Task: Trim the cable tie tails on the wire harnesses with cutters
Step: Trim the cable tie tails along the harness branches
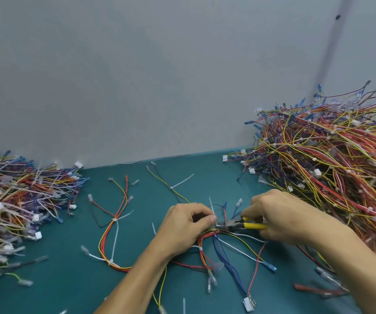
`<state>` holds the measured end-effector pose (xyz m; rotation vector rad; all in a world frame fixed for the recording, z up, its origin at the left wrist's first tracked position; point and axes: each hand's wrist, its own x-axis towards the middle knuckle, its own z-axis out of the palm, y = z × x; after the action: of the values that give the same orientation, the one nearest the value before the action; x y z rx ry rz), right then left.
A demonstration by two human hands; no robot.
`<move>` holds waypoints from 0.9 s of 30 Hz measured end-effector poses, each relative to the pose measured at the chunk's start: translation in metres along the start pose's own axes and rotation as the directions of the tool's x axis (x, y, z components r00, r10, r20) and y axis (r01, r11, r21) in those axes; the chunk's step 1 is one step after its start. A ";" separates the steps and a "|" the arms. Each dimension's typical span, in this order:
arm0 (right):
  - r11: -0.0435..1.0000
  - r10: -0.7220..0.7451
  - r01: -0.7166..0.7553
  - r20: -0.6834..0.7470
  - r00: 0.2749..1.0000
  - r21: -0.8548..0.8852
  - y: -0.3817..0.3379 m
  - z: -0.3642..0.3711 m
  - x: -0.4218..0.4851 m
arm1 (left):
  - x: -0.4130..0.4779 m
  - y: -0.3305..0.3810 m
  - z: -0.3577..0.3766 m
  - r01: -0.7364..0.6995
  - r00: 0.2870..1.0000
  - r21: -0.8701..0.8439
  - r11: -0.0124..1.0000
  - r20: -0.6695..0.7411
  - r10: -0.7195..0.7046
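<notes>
- Two hands are working: the left hand (186,225) and the right hand (283,217).
- One pair of cutters (239,224) is being held.
- Two harness heaps are lying on the surface (69,291): the left heap (12,211) and the right heap (332,166).
- Two single harnesses are lying between them: the loose harness (114,223) and the held harness (218,245).

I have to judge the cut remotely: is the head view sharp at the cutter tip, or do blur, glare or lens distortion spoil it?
Head view: cutters in the right hand and the harness pinched by the left hand are reasonably sharp at centre; the left wire pile and lower edges smear; wide-angle bends the far edge of the table; light soft, no glare.
</notes>
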<state>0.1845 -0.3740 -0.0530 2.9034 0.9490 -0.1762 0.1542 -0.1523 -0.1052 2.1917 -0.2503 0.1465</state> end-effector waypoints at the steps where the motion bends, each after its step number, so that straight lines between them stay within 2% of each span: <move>1: 1.000 0.001 -0.001 -0.001 1.000 0.002 0.000 0.000 0.000 | 0.000 0.000 0.000 0.002 1.000 0.000 1.000 0.001 -0.002; 19: 0.997 -0.035 0.037 -0.036 0.999 0.066 -0.003 0.007 0.001 | 0.003 -0.001 0.000 0.067 0.997 -0.071 0.995 0.036 -0.065; 23: 0.998 -0.012 0.013 -0.016 1.000 0.055 -0.009 0.006 0.001 | 0.006 0.007 -0.008 0.123 0.992 -0.232 0.965 0.063 -0.112; 25: 0.999 -0.003 0.004 -0.037 0.999 0.040 -0.010 0.001 0.000 | 0.007 0.015 -0.022 0.131 0.989 -0.329 0.935 -0.015 -0.144; 27: 1.000 -0.009 0.009 -0.104 0.995 0.000 -0.009 -0.007 -0.003 | 0.004 0.024 -0.044 0.091 0.973 -0.412 0.907 -0.155 -0.169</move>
<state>0.1777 -0.3679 -0.0456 2.9344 0.9765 -0.0252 0.1516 -0.1307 -0.0596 1.7620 -0.0210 0.2056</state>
